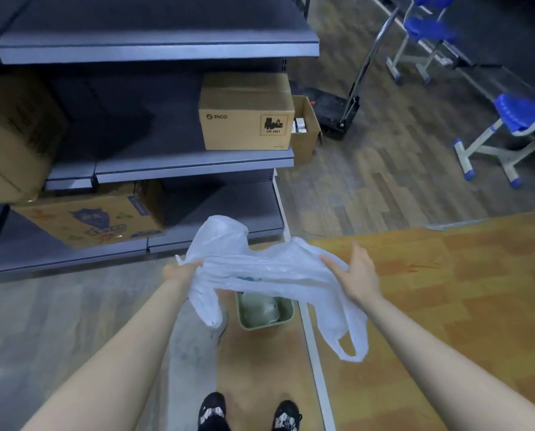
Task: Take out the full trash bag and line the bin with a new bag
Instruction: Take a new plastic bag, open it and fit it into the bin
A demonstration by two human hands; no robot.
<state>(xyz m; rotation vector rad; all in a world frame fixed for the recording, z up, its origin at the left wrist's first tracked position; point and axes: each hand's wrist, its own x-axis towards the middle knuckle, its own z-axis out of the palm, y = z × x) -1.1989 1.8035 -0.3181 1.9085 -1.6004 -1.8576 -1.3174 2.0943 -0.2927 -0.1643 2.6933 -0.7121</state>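
A thin white plastic bag [260,269] is stretched between my two hands above a small green bin [286,312] on the floor. My left hand [179,270] grips the bag's left edge with curled fingers. My right hand [358,275] holds the right edge, fingers spread along the plastic and thumb under it. One bag handle loop [351,343] dangles below my right wrist. Another flap hangs down on the left. The bag covers the bin's far rim; something pale lies inside the bin.
Grey metal shelving [194,166] stands ahead with a PICO cardboard box [244,116] and other cartons. A wooden tabletop [446,290] runs along the right, close to the bin. Blue chairs [521,119] and a hand cart [337,113] stand farther back. My shoes [247,412] are near the bin.
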